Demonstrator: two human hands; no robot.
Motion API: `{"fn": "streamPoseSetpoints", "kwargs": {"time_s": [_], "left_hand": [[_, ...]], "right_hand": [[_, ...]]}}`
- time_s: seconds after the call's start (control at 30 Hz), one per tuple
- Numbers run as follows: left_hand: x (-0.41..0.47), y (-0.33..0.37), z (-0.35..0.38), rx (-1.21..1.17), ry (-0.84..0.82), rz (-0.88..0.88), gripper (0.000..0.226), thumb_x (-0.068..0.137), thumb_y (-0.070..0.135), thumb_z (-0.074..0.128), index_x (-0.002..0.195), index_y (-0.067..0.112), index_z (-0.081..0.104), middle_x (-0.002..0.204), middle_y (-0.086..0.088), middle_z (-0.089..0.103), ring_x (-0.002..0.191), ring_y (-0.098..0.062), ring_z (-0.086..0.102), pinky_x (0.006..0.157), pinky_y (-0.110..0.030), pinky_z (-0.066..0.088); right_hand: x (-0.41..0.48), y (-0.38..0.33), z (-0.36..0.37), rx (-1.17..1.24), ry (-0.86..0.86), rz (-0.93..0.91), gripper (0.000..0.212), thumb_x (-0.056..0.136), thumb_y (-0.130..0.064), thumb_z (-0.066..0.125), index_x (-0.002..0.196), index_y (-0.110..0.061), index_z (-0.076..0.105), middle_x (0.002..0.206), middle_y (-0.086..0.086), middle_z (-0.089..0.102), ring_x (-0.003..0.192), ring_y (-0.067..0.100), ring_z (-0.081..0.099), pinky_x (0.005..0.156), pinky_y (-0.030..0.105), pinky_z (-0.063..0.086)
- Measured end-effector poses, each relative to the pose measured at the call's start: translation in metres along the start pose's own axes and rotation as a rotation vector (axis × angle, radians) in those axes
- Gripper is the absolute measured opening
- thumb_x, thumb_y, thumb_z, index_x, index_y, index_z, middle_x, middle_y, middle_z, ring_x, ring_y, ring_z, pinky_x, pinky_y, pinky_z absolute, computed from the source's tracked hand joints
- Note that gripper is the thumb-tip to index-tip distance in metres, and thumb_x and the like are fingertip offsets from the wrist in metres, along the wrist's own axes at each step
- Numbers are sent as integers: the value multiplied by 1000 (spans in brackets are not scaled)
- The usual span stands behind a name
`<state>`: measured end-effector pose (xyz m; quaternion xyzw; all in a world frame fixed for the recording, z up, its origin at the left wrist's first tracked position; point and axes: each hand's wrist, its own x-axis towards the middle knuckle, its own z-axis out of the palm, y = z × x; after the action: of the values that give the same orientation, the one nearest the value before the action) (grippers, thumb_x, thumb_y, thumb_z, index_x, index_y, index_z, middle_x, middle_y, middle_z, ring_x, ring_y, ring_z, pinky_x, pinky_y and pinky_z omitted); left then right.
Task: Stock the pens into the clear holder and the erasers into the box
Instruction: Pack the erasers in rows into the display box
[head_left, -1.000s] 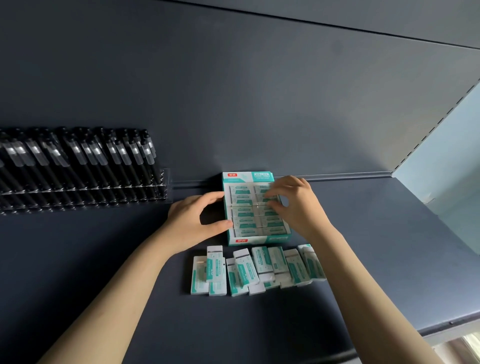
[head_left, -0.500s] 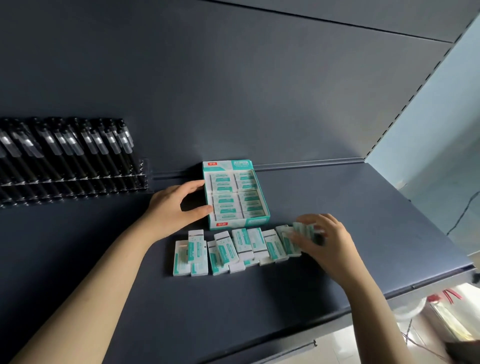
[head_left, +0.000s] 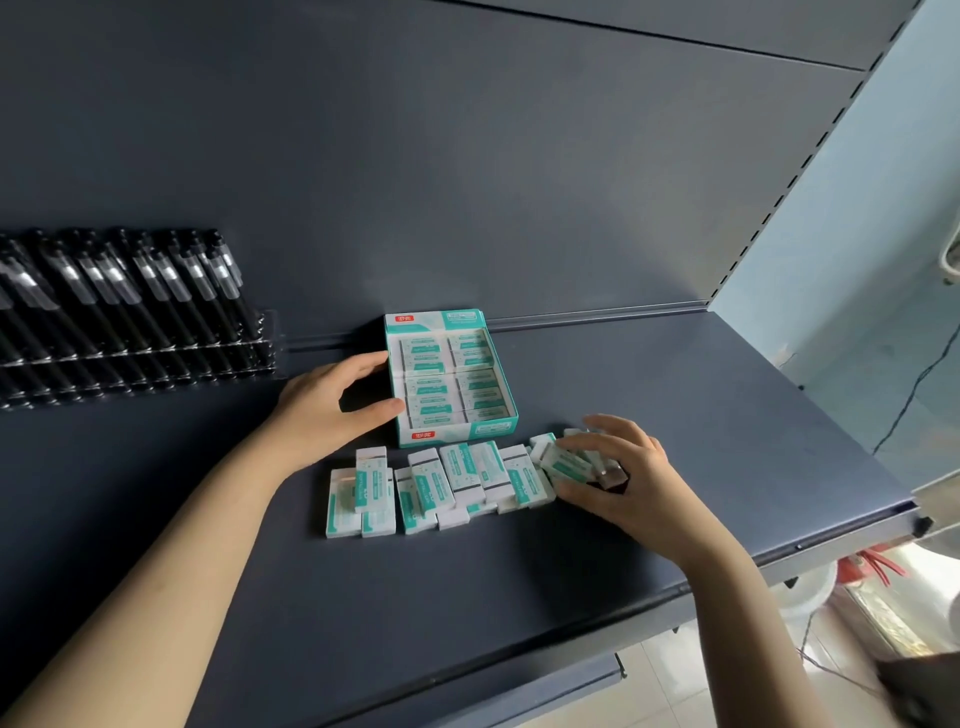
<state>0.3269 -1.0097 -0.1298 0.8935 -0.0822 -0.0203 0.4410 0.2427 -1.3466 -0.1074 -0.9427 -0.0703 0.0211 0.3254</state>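
Before the box (head_left: 488, 429), erasers (head_left: 467, 467) litter the shelf (head_left: 675, 415).

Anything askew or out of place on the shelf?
Loose erasers before the box lie in a ragged row, overlapping and tilted, not yet boxed. Right hand grips the rightmost ones. Boxed rows sit square.
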Motion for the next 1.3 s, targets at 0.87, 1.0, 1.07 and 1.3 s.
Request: {"fn": "streamPoseSetpoints", "kwargs": {"time_s": [0.87, 1.0, 1.07, 1.3], "left_hand": [[1, 2, -1, 36, 11, 12, 87, 62, 78, 55, 139, 38, 48, 138, 14, 54, 128, -5, 48, 111, -36, 38], [3, -2, -1, 52, 1, -12, 85, 63, 80, 57, 139, 42, 46, 137, 18, 54, 129, -4, 47, 112, -41, 37], [3, -2, -1, 53, -6, -21, 85, 63, 80, 57, 139, 42, 46, 137, 19, 53, 129, -4, 47, 112, -40, 37], [3, 2, -3, 35, -10, -6, 87, 62, 78, 57, 140, 39, 48, 138, 17, 55, 128, -2, 48, 113, -39, 37]], "right_hand": [[124, -90, 51, -71, 45, -186, 17, 80, -20, 77, 95, -20, 69, 97, -8, 66, 87, 16, 58, 74, 28, 49], [119, -86, 54, -118, 35, -215, 19, 80, -21, 76, 97, -24, 69, 99, -10, 66, 92, 18, 56, 79, 32, 49], [119, -86, 57, -139, 50, -221, 18, 81, -21, 76, 98, -24, 69, 103, -7, 65, 94, 19, 53, 80, 32, 48], [127, -95, 58, -131, 28, -201, 17, 80, -17, 77, 97, -17, 72, 105, 1, 61, 94, 20, 57, 82, 34, 52]]}}
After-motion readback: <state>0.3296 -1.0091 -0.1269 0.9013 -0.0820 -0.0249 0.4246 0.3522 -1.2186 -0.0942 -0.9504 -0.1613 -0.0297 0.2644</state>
